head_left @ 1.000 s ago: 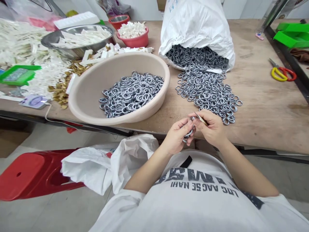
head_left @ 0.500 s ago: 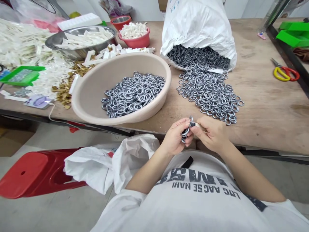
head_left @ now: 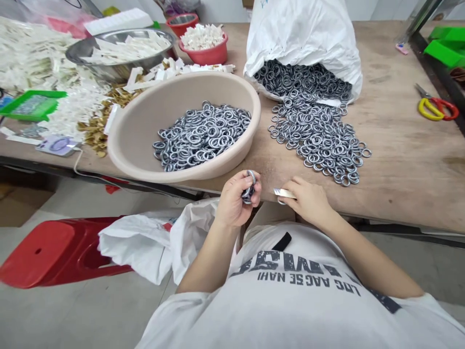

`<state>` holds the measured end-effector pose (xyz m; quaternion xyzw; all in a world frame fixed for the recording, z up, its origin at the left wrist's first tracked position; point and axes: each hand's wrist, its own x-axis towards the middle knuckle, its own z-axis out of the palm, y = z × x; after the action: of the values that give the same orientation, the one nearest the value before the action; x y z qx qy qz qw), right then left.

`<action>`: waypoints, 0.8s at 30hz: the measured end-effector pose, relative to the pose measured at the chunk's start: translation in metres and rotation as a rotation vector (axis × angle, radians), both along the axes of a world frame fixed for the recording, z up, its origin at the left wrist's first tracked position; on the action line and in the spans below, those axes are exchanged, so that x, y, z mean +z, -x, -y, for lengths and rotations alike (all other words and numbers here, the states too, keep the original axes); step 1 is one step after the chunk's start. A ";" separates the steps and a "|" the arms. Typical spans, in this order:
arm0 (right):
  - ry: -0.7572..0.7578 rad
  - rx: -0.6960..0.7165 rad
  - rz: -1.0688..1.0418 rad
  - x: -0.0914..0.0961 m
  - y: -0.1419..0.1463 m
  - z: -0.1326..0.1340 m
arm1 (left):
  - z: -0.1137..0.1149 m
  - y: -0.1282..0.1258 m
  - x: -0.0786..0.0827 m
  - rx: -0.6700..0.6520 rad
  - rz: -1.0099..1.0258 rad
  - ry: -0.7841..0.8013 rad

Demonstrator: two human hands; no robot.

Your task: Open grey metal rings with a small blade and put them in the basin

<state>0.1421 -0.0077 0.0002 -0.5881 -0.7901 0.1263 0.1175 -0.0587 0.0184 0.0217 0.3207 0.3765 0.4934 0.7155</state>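
Note:
My left hand (head_left: 235, 198) is closed around a small stack of grey metal rings (head_left: 249, 186), held at the table's front edge below the beige basin (head_left: 138, 126). A short way to the right, my right hand (head_left: 308, 198) pinches a small flat metal tool (head_left: 284, 193) that points left toward the rings. The basin holds a heap of the same rings (head_left: 203, 133). More rings (head_left: 316, 138) spill from a white sack (head_left: 301, 34) onto the wooden table (head_left: 399, 160) just beyond my right hand.
White plastic parts fill a steel bowl (head_left: 119, 48) and a red bowl (head_left: 203, 46) at the back left. A green tray (head_left: 31, 104) lies far left, scissors (head_left: 434, 106) far right. A red stool (head_left: 54, 252) and a white bag (head_left: 156, 242) sit below the table.
My hands have come apart. The left hand has carried the stack of rings leftward toward the basin, while the right hand stays near the table edge with the tool.

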 end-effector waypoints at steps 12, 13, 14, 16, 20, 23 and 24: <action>0.134 -0.138 -0.887 0.003 -0.011 -0.018 | 0.008 -0.041 -0.026 -0.071 -0.143 -0.032; 0.195 -0.122 -1.048 0.005 -0.007 -0.015 | 0.009 -0.045 -0.026 -0.107 -0.128 -0.038; 0.235 -0.120 -1.172 0.007 -0.001 -0.012 | 0.010 -0.049 -0.026 -0.136 -0.107 -0.044; 0.250 -0.135 -1.322 0.007 0.009 -0.007 | 0.012 -0.055 -0.024 -0.160 -0.061 -0.055; 0.202 -0.180 -1.380 -0.002 0.020 -0.003 | 0.013 -0.060 -0.021 -0.148 -0.053 -0.071; 0.016 -0.214 -1.243 -0.005 0.018 -0.002 | 0.012 -0.060 -0.020 -0.142 -0.099 -0.082; -0.065 -0.221 -1.176 -0.005 0.016 -0.001 | 0.012 -0.060 -0.020 -0.137 -0.107 -0.086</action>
<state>0.1262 -0.0064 -0.0047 -0.4943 -0.5300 0.3934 0.5656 0.0013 0.0067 0.0019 0.4020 0.3699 0.4410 0.7121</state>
